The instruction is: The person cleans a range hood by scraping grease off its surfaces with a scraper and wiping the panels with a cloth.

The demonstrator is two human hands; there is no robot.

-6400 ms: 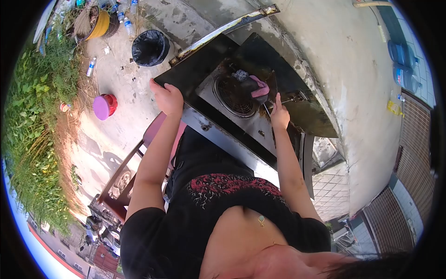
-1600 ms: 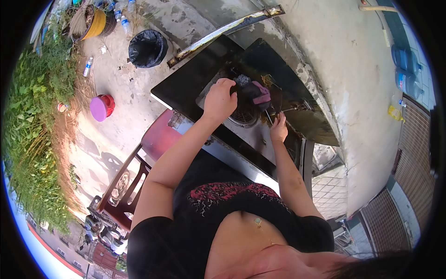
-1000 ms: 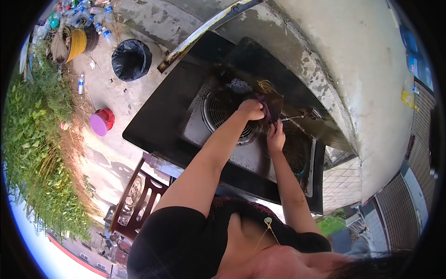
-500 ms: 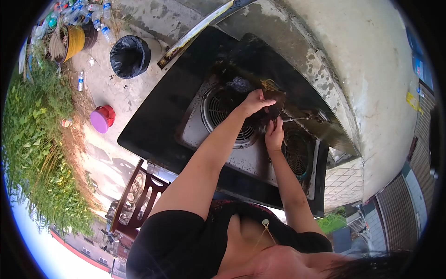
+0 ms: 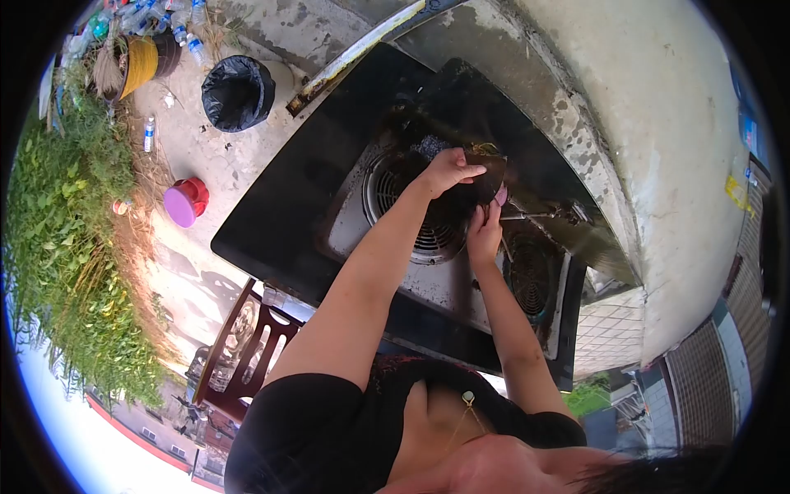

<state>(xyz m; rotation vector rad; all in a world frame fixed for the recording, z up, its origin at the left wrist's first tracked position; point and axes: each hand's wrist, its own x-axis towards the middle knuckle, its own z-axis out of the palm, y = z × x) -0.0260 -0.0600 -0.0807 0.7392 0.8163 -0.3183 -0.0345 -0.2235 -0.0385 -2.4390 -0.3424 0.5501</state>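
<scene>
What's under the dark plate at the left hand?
A pink item peeks out at the edge of the dark plate, near the right hand. Anything else directly beneath is covered by the plate and left hand; can't tell.

My left arm reaches out nearly straight, its forearm crossing over the round grille (image 5: 434, 239), my left hand (image 5: 451, 171) by its far right edge, fingers bent, thumb pointing right. My right arm is slightly bent, my right hand (image 5: 485, 233) right of the grille, fingers pointing away.
</scene>
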